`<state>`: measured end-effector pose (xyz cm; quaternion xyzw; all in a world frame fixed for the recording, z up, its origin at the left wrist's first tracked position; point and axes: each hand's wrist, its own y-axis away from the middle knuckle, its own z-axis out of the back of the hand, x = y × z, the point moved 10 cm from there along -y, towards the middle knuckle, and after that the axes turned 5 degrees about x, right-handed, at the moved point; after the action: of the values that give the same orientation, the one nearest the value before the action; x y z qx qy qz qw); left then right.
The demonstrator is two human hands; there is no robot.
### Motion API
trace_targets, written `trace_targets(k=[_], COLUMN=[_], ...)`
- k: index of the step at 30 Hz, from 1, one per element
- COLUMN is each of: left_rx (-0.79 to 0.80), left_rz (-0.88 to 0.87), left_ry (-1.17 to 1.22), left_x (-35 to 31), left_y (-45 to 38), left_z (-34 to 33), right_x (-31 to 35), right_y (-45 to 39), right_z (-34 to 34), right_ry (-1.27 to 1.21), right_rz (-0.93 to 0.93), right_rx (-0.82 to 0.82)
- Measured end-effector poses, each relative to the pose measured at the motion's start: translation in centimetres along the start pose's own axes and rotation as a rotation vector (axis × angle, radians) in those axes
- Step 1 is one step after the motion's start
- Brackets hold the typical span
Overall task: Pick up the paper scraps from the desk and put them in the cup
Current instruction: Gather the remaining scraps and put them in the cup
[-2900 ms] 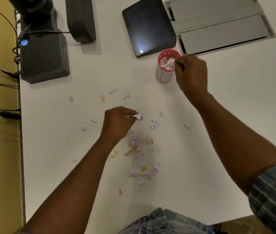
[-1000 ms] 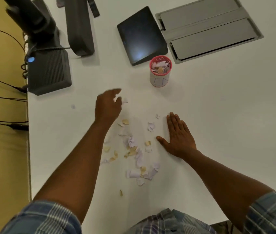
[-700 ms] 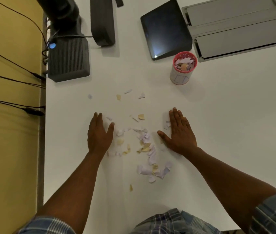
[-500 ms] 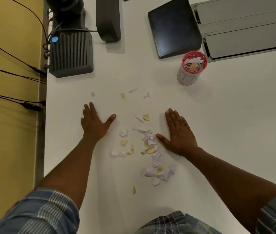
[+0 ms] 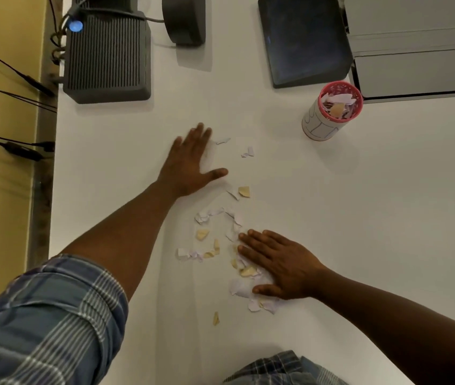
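Left hand [image 5: 190, 162] flat on the desk [image 5: 359, 218], fingers straight and spread, toward the far edge beside a few paper scraps [image 5: 220, 243]. Right hand [image 5: 279, 262] flat too, fingers extended, pressing on the main scatter nearer the front edge. Cup [image 5: 331, 112], red-rimmed and holding scraps, upright toward the far right corner, well apart from both.
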<state>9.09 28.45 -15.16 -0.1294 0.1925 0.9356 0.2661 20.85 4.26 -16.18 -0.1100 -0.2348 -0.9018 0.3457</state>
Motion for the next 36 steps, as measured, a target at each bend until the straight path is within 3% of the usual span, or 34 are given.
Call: trace_targets(k=[6, 13, 16, 20, 25, 28, 31, 36], left_rx=[0.086, 0.141, 0.152, 0.031, -0.283, -0.33, -0.286, -0.166], left_rz=[-0.186, -0.401, -0.42, -0.262, 0.288, 0.552, 0.548, 0.305], left_ry=[-0.148, -0.162, -0.125, -0.026, 0.123, 0.182, 0.169, 0.159], left_x=[-6.6, -11.8, -12.4, -10.2, -0.1, 5.0, 5.7, 0.9], left_y=[-0.5, 5.5, 8.9, 12.5, 16.7, 18.4, 17.2, 12.4], left_z=[-2.8, -6.6, -7.9, -7.0, -3.6, -3.1, -3.0, -3.5], right_x=[0.3, -7.0, -9.6, -11.0, -6.2, -2.2, 1.2, 3.7], right_y=[0.7, 2.3, 1.7, -1.3, -4.9, -5.3, -4.1, 0.1], right_z=[0.1, 4.8, 6.3, 7.0, 5.5, 3.9, 2.0, 0.2], right_ry=[-0.009, -0.188, -0.189, -0.179, -0.109, -0.104, -0.071, -0.059], right_rz=[0.025, -0.369, -0.462, -0.499, -0.312, -0.174, -0.078, -0.038], right_rx=[-0.01, -0.301, -0.336, -0.264, -0.117, -0.061, -0.003, 0.031])
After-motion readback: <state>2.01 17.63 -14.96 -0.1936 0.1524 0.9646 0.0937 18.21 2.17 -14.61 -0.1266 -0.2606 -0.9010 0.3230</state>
